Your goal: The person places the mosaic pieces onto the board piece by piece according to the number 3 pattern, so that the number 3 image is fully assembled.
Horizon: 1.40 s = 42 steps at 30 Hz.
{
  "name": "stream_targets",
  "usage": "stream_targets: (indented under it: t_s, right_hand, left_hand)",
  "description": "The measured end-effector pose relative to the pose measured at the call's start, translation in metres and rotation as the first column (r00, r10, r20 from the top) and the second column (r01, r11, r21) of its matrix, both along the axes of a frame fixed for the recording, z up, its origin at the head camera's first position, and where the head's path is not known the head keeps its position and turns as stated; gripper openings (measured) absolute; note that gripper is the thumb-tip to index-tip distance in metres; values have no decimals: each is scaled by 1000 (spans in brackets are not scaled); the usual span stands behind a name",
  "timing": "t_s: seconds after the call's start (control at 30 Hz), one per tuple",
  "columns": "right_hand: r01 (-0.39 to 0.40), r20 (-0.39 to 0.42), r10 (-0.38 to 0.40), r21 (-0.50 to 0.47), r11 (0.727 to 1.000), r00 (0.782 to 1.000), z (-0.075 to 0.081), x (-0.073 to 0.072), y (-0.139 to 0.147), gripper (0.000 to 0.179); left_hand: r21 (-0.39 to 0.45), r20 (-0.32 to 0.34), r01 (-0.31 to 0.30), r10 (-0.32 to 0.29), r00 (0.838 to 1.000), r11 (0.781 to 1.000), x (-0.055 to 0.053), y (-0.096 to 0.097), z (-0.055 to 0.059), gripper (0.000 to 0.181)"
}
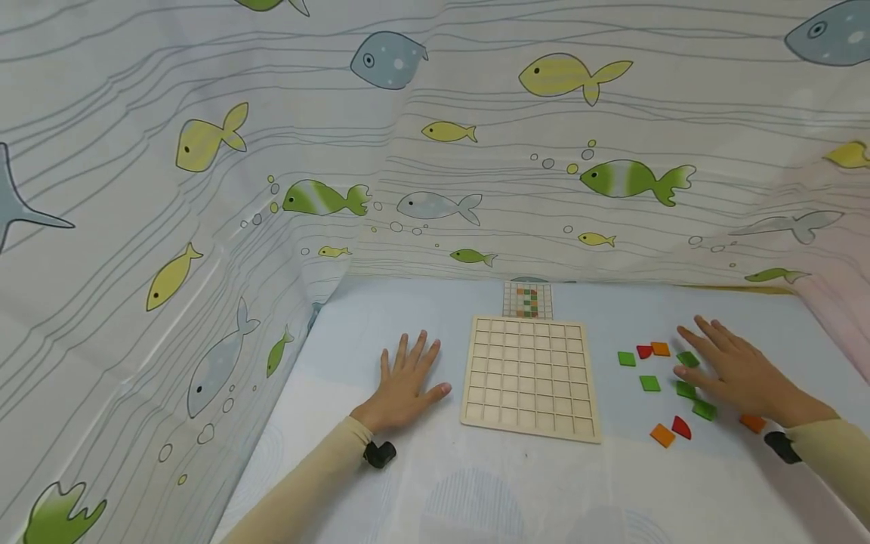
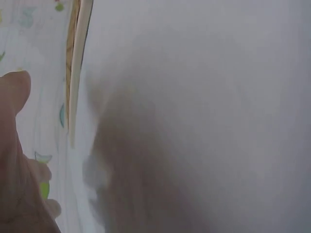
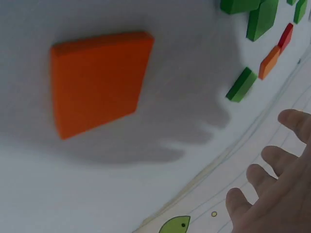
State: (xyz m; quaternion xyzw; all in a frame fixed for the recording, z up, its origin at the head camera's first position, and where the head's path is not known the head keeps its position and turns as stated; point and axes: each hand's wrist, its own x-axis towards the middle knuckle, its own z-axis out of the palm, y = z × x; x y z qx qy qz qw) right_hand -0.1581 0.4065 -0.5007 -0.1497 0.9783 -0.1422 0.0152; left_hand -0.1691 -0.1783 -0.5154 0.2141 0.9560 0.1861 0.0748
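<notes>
A square wooden grid board (image 1: pixel 529 378) lies mid-table with bare cells. To its left is my left hand (image 1: pixel 402 385), palm down with fingers spread, holding nothing. My right hand (image 1: pixel 737 374) hovers with spread fingers over flat coloured pieces at the right, casting a shadow in the right wrist view. Among them are green squares such as one green tile (image 1: pixel 649 384), an orange tile (image 1: pixel 662 435) and a red quarter-round piece (image 1: pixel 682 428). Another orange tile (image 3: pixel 99 82) lies beneath my right wrist. Behind the board is a small pattern card (image 1: pixel 528 301) with coloured cells.
The table wears a pale cloth (image 1: pixel 469 483) with faint round prints. A fish-patterned curtain (image 1: pixel 476 174) hangs along the back and left side. Further pieces, including a red one (image 1: pixel 643 352) touching an orange tile (image 1: pixel 660 348), lie right of the board.
</notes>
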Motion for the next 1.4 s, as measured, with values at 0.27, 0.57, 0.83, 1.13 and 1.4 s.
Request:
stream_targets:
  t_s: [0.27, 0.57, 0.83, 1.13, 1.4]
  right_hand:
    - [-32, -171, 16, -95, 995, 985, 1, -12, -26, 46]
    - [-11, -165, -4, -87, 996, 986, -1, -25, -44, 30]
    - [-10, -193, 5, -26, 1000, 981, -11, -26, -45, 33]
    - [2, -179, -2, 2, 1000, 984, -16, -29, -51, 36]
    - [30, -161, -25, 27, 999, 987, -17, -30, -54, 37]
  left_hand:
    - [103, 137, 52, -66, 988, 993, 25, 39, 2, 88]
    - [101, 136, 34, -48, 990, 994, 40, 53, -6, 97]
    - [110, 125, 27, -41, 991, 994, 44, 54, -7, 97]
    - [110, 112, 20, -33, 993, 994, 44, 53, -9, 96]
    - [120, 118, 19, -34, 992, 993, 45, 53, -9, 96]
